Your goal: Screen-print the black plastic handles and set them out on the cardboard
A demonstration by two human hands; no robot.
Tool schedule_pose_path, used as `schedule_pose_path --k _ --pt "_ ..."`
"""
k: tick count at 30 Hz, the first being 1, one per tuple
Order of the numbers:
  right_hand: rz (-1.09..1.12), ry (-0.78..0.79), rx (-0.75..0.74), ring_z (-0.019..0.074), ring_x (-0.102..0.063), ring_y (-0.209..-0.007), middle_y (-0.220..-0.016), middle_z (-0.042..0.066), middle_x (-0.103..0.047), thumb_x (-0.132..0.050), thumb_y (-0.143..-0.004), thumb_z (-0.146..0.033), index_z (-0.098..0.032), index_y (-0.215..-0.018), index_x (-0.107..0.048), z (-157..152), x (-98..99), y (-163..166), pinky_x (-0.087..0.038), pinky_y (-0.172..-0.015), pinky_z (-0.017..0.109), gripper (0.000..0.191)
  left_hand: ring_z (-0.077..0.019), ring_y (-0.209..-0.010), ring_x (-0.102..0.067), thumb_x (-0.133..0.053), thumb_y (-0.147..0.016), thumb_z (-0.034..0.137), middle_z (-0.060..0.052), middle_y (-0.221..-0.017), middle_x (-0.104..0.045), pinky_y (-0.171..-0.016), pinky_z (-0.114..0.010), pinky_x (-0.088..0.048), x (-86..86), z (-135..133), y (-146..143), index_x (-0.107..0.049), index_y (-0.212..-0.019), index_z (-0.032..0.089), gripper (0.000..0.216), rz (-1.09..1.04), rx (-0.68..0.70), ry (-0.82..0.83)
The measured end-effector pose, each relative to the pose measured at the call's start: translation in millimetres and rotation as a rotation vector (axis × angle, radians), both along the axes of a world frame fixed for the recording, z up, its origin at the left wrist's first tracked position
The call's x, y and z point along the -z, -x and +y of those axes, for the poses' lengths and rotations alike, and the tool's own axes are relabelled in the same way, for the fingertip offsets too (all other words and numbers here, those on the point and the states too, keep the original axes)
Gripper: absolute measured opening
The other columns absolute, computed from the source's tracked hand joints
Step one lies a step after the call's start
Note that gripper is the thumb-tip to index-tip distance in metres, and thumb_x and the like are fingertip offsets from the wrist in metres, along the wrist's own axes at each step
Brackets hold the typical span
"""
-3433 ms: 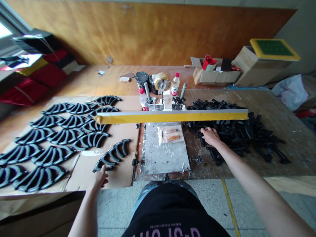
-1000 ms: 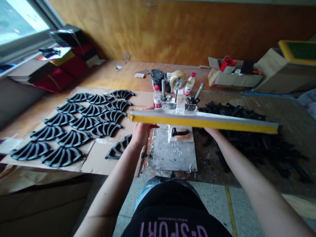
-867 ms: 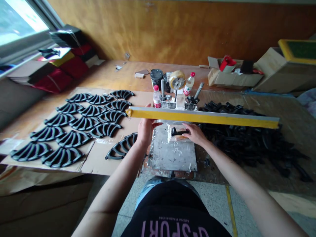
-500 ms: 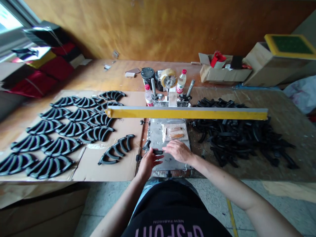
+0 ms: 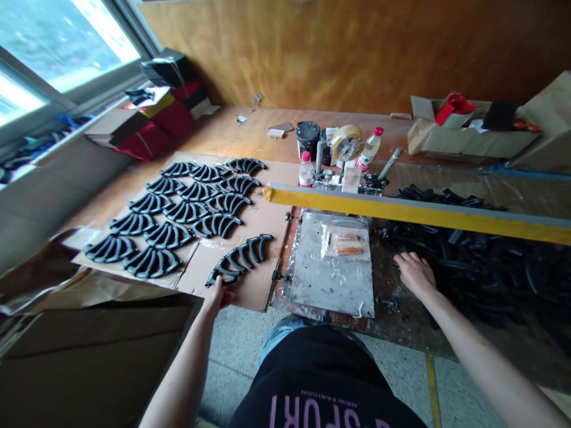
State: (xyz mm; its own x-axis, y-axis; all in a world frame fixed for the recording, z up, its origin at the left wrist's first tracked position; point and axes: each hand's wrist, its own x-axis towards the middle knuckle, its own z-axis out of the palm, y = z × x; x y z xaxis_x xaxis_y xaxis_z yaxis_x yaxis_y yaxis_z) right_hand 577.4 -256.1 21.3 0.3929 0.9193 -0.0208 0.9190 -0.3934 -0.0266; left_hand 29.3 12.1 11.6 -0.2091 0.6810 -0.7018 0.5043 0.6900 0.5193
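My left hand (image 5: 218,294) is at the front edge of a cardboard sheet (image 5: 259,285). Its fingers pinch a black curved part (image 5: 215,278) at the near end of a small fan of such parts (image 5: 241,260). My right hand (image 5: 414,273) lies open with fingers spread at the left edge of a loose pile of black parts (image 5: 473,255). Between my hands sits a metal plate (image 5: 330,279) with an orange jig under plastic film (image 5: 343,244); nothing black lies on it. A long yellow-edged frame (image 5: 401,209) hangs raised above the plate's far end.
Several fans of black parts (image 5: 178,214) cover the cardboard on the left. Behind the plate stand two small bottles (image 5: 306,169), a tape roll (image 5: 347,141) and a black can (image 5: 307,134). An open cardboard box (image 5: 464,139) sits back right. Red and black stacks (image 5: 165,113) lie under the window.
Half a second ago both hands held a black part at the plate's front. My left hand has carried it left to the small fan. My right hand moved right to the pile.
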Motion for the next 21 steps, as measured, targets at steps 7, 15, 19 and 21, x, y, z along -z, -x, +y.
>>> schedule_pose_path --k 7,15,19,21 --pt "0.475 -0.516 0.098 0.0229 -0.062 -0.086 -0.093 0.005 -0.067 -0.061 -0.081 -0.028 -0.021 -0.095 -0.065 54.6 -48.0 20.3 -0.049 -0.081 0.038 0.017 -0.0157 -0.036 -0.044 -0.039 -0.082 0.067 -0.003 -0.041 -0.051 -0.037 -0.026 -0.037 -20.8 20.7 -26.7 -0.054 -0.062 0.017 0.055 0.088 0.261 -0.032" --pt "0.411 -0.432 -0.333 0.023 -0.056 -0.099 -0.099 0.007 -0.067 -0.058 -0.084 -0.009 -0.023 -0.104 -0.074 120.5 -29.5 78.6 -0.048 -0.091 0.04 0.029 -0.0096 -0.041 -0.049 -0.047 -0.085 0.061 0.001 -0.056 -0.06 -0.042 -0.02 -0.037 -132.5 30.9 -202.2 -0.063 -0.095 0.017 0.048 -0.55 0.485 -0.61" --pt "0.296 -0.378 -0.374 0.0237 -0.054 -0.105 -0.106 0.007 -0.066 -0.058 -0.088 -0.016 -0.024 -0.113 -0.071 117.6 -28.2 82.0 -0.046 -0.094 0.042 0.029 -0.0107 -0.047 -0.054 -0.038 -0.09 0.06 -0.003 -0.06 -0.064 -0.045 -0.021 -0.042 -182.2 20.2 -249.7 -0.066 -0.087 0.014 0.054 -0.78 0.449 -0.705" --pt "0.284 -0.352 -0.345 0.0254 -0.053 -0.112 -0.118 0.008 -0.064 -0.06 -0.088 -0.02 -0.026 -0.118 -0.068 110.0 -34.3 79.5 -0.044 -0.098 0.044 0.032 -0.012 -0.049 -0.057 -0.035 -0.09 0.063 -0.004 -0.06 -0.064 -0.045 -0.022 -0.042 -192.0 12.7 -256.2 -0.067 -0.091 0.014 0.059 -0.831 0.467 -0.701"
